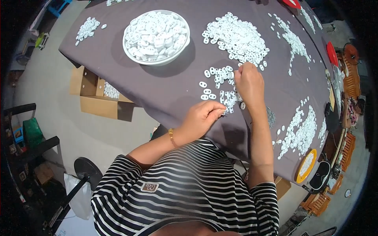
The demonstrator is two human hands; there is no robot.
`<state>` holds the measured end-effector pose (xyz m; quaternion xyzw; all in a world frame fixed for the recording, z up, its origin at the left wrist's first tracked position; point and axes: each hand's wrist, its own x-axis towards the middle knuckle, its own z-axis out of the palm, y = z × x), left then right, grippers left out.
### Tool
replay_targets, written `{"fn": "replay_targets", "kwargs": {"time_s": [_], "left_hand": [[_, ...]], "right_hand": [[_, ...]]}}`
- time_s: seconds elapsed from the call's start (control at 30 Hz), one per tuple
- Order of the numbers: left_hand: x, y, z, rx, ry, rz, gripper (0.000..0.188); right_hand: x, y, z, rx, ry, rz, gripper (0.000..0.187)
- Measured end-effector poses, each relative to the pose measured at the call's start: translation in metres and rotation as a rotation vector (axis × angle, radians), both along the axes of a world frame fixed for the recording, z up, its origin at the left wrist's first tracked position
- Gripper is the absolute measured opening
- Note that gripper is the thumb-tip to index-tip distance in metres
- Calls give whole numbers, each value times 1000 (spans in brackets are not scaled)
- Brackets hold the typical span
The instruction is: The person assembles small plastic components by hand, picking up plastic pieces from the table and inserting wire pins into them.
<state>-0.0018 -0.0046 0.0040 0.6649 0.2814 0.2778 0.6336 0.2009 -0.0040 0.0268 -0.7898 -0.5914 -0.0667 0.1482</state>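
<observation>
White pieces (pixel 228 100), small ovals with dark spots, lie loosely clustered on the cloth (pixel 169 88) between the hands. They look light, stiff and smooth, likely to skid, so a fingertip pinch across the narrow sides should suit. The left hand (pixel 201 120) brings thumb and forefinger together at the cluster's near edge; what lies between them is unclear. The right hand (pixel 251 82) curls at the cluster's right side, fingertips hidden, so its grip cannot be told. Just beyond spreads a pile (pixel 236 39); farther left stands a filled bowl (pixel 156 63).
</observation>
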Motion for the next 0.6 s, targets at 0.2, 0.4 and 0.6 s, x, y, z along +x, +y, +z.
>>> {"fn": "replay_targets", "kwargs": {"time_s": [0.2, 0.4, 0.6], "left_hand": [[-1, 3, -1, -120, 7, -32, 16], [6, 0, -12, -375, -132, -21, 16], [8, 5, 0, -606, -207, -43, 19]], "right_hand": [[-8, -33, 29, 41, 966, -323, 13], [-16, -83, 29, 98, 1512, -288, 17], [-17, -109, 19, 58, 1747, -232, 21]]}}
